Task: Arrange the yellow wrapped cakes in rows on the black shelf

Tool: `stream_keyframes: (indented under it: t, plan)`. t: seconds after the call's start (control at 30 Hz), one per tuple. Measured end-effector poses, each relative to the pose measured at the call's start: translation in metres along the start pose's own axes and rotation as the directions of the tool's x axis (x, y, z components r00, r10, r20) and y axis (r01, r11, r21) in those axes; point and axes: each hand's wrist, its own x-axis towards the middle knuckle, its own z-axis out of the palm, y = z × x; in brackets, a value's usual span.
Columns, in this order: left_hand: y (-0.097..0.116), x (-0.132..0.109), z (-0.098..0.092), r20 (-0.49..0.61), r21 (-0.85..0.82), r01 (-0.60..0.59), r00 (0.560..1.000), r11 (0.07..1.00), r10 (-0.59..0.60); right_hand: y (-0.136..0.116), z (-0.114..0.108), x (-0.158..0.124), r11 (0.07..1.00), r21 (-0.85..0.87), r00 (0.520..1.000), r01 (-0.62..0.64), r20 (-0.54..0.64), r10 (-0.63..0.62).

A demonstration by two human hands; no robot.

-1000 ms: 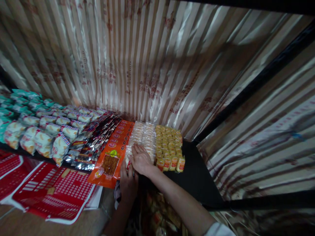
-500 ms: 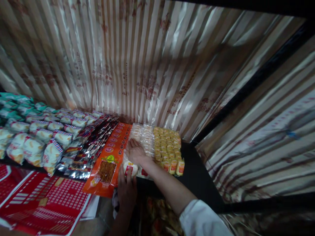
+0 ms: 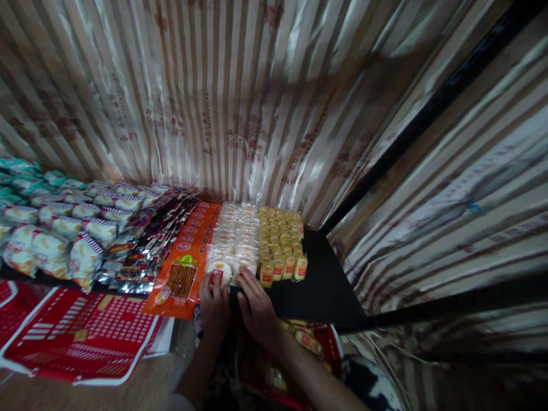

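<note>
Two rows of clear-wrapped white round crackers [image 3: 229, 240] stand packed on a black shelf [image 3: 325, 285]. My left hand [image 3: 214, 308] rests at the front of the left row, its stretched fingers against a front packet [image 3: 220, 273] with a red label. Beside it, my right hand [image 3: 259, 308] touches the front of the right row with extended fingers, thumb apart and lower. Neither hand visibly grips a packet. Small yellow packets [image 3: 280, 242] fill the rows just right of the crackers. An orange snack bag [image 3: 183, 271] lies flat to the left.
Silvery dark packets [image 3: 148, 245] and white striped snack bags [image 3: 60, 248] extend leftward; green bags [image 3: 32, 182] lie farther back. Red baskets [image 3: 107, 337] [image 3: 336, 348] sit below the shelf. Striped sheeting [image 3: 265, 103] hangs behind, with a black frame bar [image 3: 406, 131] at right.
My right hand has drawn back from over the cracker rows to the front of the right row. My left hand stays at the left row's front. The view has shifted slightly.
</note>
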Motion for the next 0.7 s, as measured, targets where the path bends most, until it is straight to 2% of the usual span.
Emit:
stream_keyframes:
  t: [0.03,0.13,0.23,0.33,0.4,0.5,0.6,0.7]
  plan:
    - [0.000,0.001,-0.001,0.004,-0.001,-0.015,1.000,1.000,0.015,-0.002,-0.002,-0.017,1.000,0.002,1.000,-0.012,0.011,0.012]
    - [0.000,0.003,-0.004,-0.042,-0.017,-0.003,0.999,1.000,0.002,0.000,-0.008,-0.060,0.994,-0.021,0.993,-0.103,-0.064,0.102]
    - [0.004,0.003,-0.007,-0.084,-0.024,0.002,0.996,1.000,-0.004,0.009,-0.016,-0.092,0.981,-0.038,0.979,-0.190,-0.080,0.186]
    - [0.016,-0.002,-0.011,-0.028,-0.033,-0.073,0.997,0.997,0.072,0.020,-0.023,-0.111,0.971,-0.033,0.962,-0.238,-0.142,0.232]
    - [0.031,-0.008,-0.013,0.047,-0.059,-0.140,0.989,0.988,0.143,0.027,-0.025,-0.114,0.964,-0.011,0.950,-0.264,-0.174,0.258]
    - [0.057,-0.015,-0.011,0.131,-0.112,-0.213,0.965,0.971,0.227,0.037,-0.022,-0.101,0.952,0.040,0.935,-0.303,-0.178,0.305]
    - [0.077,-0.013,-0.002,0.167,-0.141,-0.264,0.944,0.954,0.286,0.046,-0.014,-0.077,0.943,0.084,0.926,-0.323,-0.177,0.333]
    - [0.083,-0.006,0.011,0.164,-0.156,-0.313,0.927,0.937,0.337,0.053,-0.006,-0.057,0.940,0.125,0.929,-0.317,-0.158,0.335]
